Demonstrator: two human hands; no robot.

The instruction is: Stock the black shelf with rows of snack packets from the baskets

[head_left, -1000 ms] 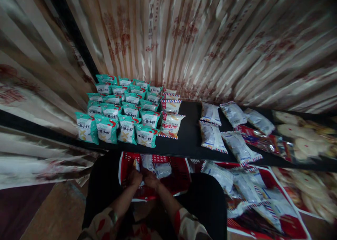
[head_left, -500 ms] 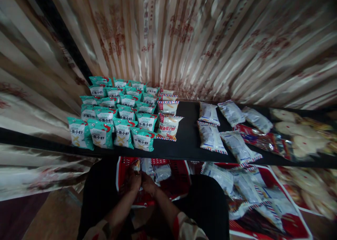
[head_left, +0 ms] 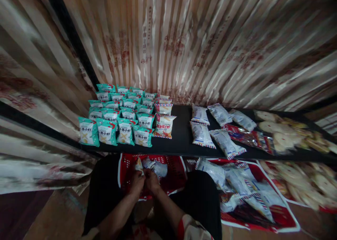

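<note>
My left hand point(head_left: 138, 181) and my right hand point(head_left: 151, 180) come together over a red basket point(head_left: 176, 184) between my knees. A small snack bag point(head_left: 139, 164) with some orange on it pokes up from my left hand, whose fingers are closed on it. The fingers of my right hand are closed at the side of the same bag, their tips partly hidden. Just beyond my hands, white and blue snack bags point(head_left: 159, 169) lie in the basket.
Above the basket runs a black shelf point(head_left: 181, 141). Rows of teal snack bags point(head_left: 107, 132) stand on its left, beside a column of striped-edge bags point(head_left: 163, 126). Face-down bags point(head_left: 202, 134) and packs of pale round food point(head_left: 281, 141) lie rightward. Another red basket point(head_left: 285, 219) holds several bags. A curtain point(head_left: 163, 50) hangs behind.
The camera view has shifted a little. In the basket, the bag in my hands has come up and shows more clearly. The shelf's bags stay in place.
</note>
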